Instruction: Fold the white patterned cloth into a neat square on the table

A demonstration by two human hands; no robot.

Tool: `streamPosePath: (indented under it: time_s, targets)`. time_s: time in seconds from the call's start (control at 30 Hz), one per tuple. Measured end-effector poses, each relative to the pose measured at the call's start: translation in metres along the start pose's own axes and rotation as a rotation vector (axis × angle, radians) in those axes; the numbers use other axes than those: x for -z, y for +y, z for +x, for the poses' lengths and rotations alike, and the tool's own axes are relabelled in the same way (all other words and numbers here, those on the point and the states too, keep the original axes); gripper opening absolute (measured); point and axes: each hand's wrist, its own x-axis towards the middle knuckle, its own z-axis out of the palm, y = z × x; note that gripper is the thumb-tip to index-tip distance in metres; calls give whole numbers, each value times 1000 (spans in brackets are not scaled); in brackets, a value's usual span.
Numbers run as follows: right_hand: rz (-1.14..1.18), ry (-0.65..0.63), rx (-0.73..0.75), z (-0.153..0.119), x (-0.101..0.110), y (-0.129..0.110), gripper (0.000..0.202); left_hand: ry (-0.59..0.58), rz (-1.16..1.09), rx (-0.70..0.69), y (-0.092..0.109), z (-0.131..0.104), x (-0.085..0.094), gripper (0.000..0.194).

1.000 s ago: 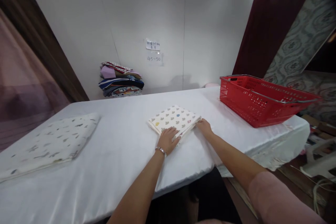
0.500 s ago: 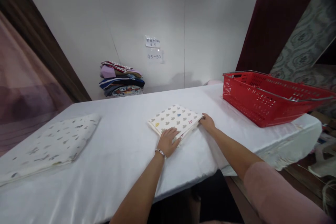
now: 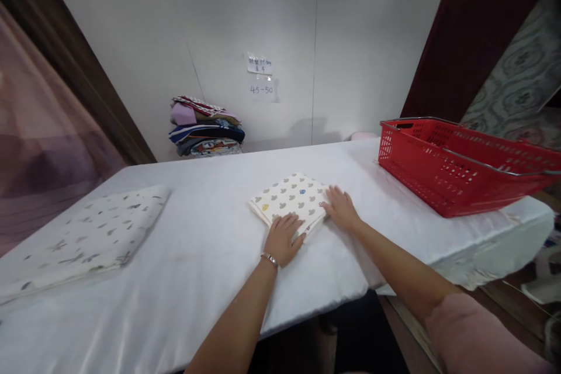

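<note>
Two open hands on a small folded cloth at a white-covered table

Near the centre of the view, a small folded cream cloth [image 3: 287,191] with a grey print and a few coloured motifs lies on the table [image 3: 205,234]. The left hand [image 3: 284,239], open and palm down, rests on its six o'clock edge. The right hand [image 3: 342,208], also open and slightly blurred, touches its three o'clock corner with the fingertips. Neither hand grips.

The likeliest trouble is slipping layers: if the right hand pushes while the left presses lightly, the upper layers may slide and leave the edges uneven. Hard pressure at that corner could trap a crease. The tablecloth looks smooth, with a faint sheen, so the whole bundle might skid. A wide sweep towards two o'clock could bump the red plastic basket [image 3: 425,178], which sits near the table's right end.

Counted: two hands; one bracelet [image 3: 270,259], on the left wrist; two printed cloths, the small one and a larger folded white one [image 3: 105,228] at eight o'clock; one basket at three o'clock, with metal handles; one stack of folded textiles [image 3: 208,131] at ten o'clock, its layers too overlapped to count surely; and two paper notes on the wall, the upper [image 3: 259,64] and the lower [image 3: 262,90], near twelve o'clock.
</note>
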Motion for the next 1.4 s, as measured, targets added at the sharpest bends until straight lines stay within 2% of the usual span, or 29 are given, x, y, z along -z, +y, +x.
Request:
streamPosePath:
  time_s: [0.07,0.17,0.3,0.43,0.53,0.67,0.8,0.9,1.0,1.1,1.2,1.27,1.33,1.4]
  targets:
    - [-64,-101,11,-6,-7,-2,45,1,18,-4,1,-1,0,38]
    - [-94,-133,-44,-9,-13,0,46,-3,21,-10,1,-1,0,39]
    - [-104,-188,-59,-5,-2,-8,45,12,41,2,3,-5,3,42]
    - [-147,-157,79,-5,7,-33,48,8,68,33,11,-16,7,47]
    - [-108,-206,197,-13,-3,-45,51,-25,51,54,19,-27,7,51]
    - [-70,-254,204,-19,-19,-41,51,-24,-16,100,20,-37,9,47]
    - [-35,-238,187,-25,-13,-43,50,112,-26,239,-3,-29,14,33]
    - [6,-226,352,-39,-7,-62,48,189,13,380,-37,-6,19,34]
    - [18,-270,577,-55,-7,-84,52,136,4,563,-70,23,25,44]
    - [-53,-262,620,-63,-12,-95,48,9,-79,705,-90,46,32,48]
    - [-104,-257,625,-63,-11,-89,47,-51,-112,734,-95,49,39,44]
    - [-123,-259,639,-63,-5,-73,49,-34,-103,723,-87,38,42,42]
    - [-146,-268,639,-63,6,-46,50,-9,-96,704,-70,17,42,40]
    - [-186,-283,582,-61,21,-13,49,34,-83,656,-45,-9,37,35]
